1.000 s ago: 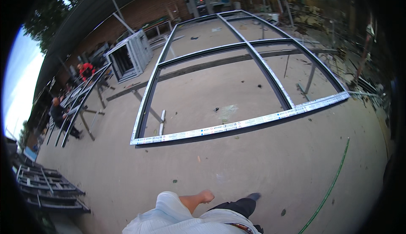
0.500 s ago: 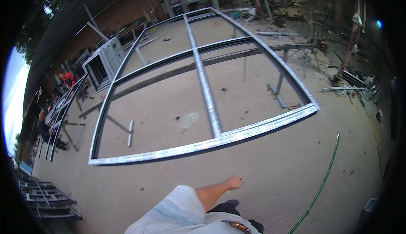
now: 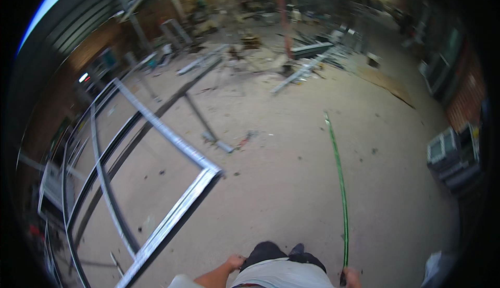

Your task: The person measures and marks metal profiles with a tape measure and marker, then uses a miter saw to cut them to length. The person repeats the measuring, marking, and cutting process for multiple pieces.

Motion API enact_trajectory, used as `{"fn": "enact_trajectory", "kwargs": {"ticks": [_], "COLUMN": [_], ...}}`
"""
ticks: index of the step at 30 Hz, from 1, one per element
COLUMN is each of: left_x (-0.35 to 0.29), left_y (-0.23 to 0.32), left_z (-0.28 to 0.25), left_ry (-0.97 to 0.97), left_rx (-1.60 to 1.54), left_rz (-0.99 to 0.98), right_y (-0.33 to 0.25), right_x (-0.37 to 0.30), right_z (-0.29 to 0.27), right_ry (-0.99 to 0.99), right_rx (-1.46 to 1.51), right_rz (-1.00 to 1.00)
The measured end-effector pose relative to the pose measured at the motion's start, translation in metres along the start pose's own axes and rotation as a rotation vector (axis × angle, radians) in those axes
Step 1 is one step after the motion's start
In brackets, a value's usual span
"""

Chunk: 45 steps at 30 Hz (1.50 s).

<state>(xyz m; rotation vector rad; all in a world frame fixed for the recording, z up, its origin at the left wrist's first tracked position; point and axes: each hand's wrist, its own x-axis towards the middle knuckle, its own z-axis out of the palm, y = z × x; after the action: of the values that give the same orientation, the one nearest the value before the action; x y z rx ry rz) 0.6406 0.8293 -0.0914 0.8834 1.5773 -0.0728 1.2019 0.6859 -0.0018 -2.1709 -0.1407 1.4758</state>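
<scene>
My right hand is at the lower edge, closed around the near end of a green tape measure. Its long narrow blade reaches out over the concrete floor and ends in a pale tip. My left hand hangs beside my dark shorts with the fingers curled in; nothing shows in it. To the left lies a large metal frame with silvery film-covered bars, held up off the floor. Its near right corner is well ahead of my left hand, apart from it.
A support stand carries the frame's right side. Metal profiles and scrap lie around a red post at the back. Stacked grey window-like units stand at the right, near a corrugated reddish panel.
My view has swung to the right, so the big frame now sits at the left. My right hand has come into view on the tape measure. My left hand is now closer to my body.
</scene>
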Motion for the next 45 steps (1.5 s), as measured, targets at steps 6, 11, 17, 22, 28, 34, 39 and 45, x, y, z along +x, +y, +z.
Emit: {"fn": "enact_trajectory", "kwargs": {"ticks": [6, 11, 17, 22, 28, 34, 39, 45], "left_x": [0.060, 0.153, 0.305, 0.320, 0.389, 0.446, 0.460, 0.508], "left_y": [0.135, 0.324, 0.544, 0.827, 1.010, 1.017, 1.068, 1.239], "left_z": [0.000, -0.022, -0.066, -0.066, -0.035, -0.010, 0.005, 0.047], "left_ry": [0.116, 0.005, 0.008, -0.017, -0.002, 0.021, 0.013, 0.055], "left_rx": [0.159, 0.203, 0.042, -0.020, -0.057, -0.025, -0.015, -0.032], "left_rz": [0.152, 0.030, 0.114, 0.250, 0.400, 0.054, -0.108, -0.119], "right_y": [-0.160, -0.239, -0.390, -0.512, -0.641, -0.805, -0.945, -1.089], "right_x": [0.072, 0.147, 0.193, 0.233, 0.356, 0.474, 0.561, 0.656], "right_z": [-0.033, -0.046, -0.048, -0.064, -0.102, -0.189, -0.262, -0.310], "right_ry": [0.038, 0.113, 0.127, 0.196, 0.178, 0.165, 0.131, 0.156], "right_rx": [0.157, 0.200, 0.240, 0.326, 0.433, 0.350, 0.390, 0.334], "right_rz": [-0.021, -0.069, -0.020, -0.006, 0.003, -0.014, -0.052, -0.090]}}
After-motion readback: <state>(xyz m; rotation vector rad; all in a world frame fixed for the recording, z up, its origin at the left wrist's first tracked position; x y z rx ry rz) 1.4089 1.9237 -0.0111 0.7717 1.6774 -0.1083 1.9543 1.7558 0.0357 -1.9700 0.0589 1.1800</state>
